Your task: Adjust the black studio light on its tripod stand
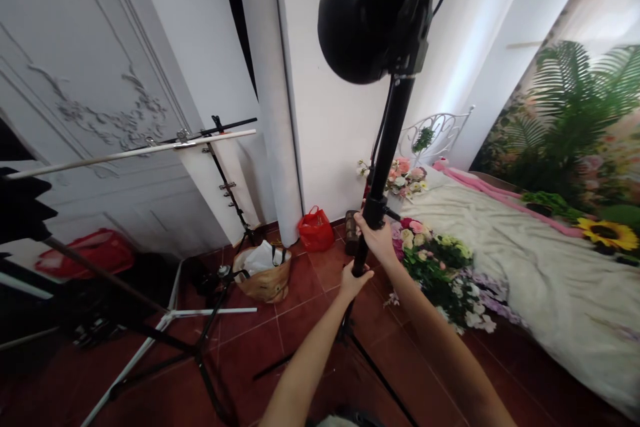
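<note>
A black light stand rises through the middle of the view, with a large black studio light on top and a cable along its pole. My left hand is wrapped round the lower part of the pole. Higher up, my right hand grips the same pole just at the black collar with its knob. The stand's dark legs spread over the red tiled floor below my hands.
Right of the stand are bunches of artificial flowers and a bed with pale cloth. A red bag and a tan bag sit by the wall. At the left stand other tripods and a white crossbar.
</note>
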